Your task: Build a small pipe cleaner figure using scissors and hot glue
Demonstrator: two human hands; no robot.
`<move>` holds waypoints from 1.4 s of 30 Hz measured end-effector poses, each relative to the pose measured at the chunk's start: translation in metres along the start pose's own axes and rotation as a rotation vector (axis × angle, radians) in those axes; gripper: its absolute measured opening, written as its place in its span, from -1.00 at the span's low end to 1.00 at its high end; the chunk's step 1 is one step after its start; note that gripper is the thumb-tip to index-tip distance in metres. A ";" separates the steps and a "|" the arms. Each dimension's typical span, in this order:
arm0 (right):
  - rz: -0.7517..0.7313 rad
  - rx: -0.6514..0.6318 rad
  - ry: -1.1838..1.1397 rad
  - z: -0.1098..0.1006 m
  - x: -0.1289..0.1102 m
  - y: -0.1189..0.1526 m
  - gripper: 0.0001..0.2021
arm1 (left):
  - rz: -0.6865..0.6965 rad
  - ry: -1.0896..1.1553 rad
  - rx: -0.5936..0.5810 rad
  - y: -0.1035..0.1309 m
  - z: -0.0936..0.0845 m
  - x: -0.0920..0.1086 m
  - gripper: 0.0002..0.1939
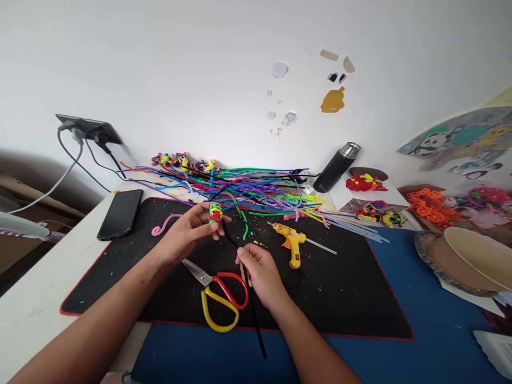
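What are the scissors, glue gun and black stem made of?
Scissors: shiny metal blades; red and yellow handles look plastic, smooth and glossy.
Glue gun: probably hard plastic; smooth yellow shell.
Black stem: matte, perhaps fibre over wire, since it curves; texture too small to tell.

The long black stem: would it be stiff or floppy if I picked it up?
The black stem is probably light, being so thin. It looks fairly stiff, since its free end juts out straight below the right hand. Yet it likely bends easily: it curves toward the left hand.
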State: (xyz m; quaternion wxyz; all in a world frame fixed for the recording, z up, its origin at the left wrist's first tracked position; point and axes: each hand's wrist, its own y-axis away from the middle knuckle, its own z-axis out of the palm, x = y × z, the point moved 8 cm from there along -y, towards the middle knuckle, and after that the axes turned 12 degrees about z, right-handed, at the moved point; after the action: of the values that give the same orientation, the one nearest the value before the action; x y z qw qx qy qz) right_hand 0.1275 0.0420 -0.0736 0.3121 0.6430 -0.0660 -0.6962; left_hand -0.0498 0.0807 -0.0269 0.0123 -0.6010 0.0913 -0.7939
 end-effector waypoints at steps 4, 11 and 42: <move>-0.010 -0.011 0.021 0.001 -0.001 0.000 -0.60 | -0.013 0.066 0.015 0.000 -0.002 0.001 -0.53; -0.014 -0.092 0.001 0.008 0.000 0.002 -0.58 | -0.046 0.103 0.022 0.000 -0.002 -0.002 -0.55; -0.061 -0.091 -0.015 0.008 -0.005 0.003 -0.52 | -0.173 0.027 -0.223 0.017 0.042 -0.011 -0.55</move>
State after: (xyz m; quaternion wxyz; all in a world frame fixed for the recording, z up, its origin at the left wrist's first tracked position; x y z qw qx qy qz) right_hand 0.1209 0.0397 -0.0660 0.3190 0.6248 -0.0169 -0.7125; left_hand -0.0079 0.0602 -0.0286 -0.1240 -0.5935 0.1269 -0.7851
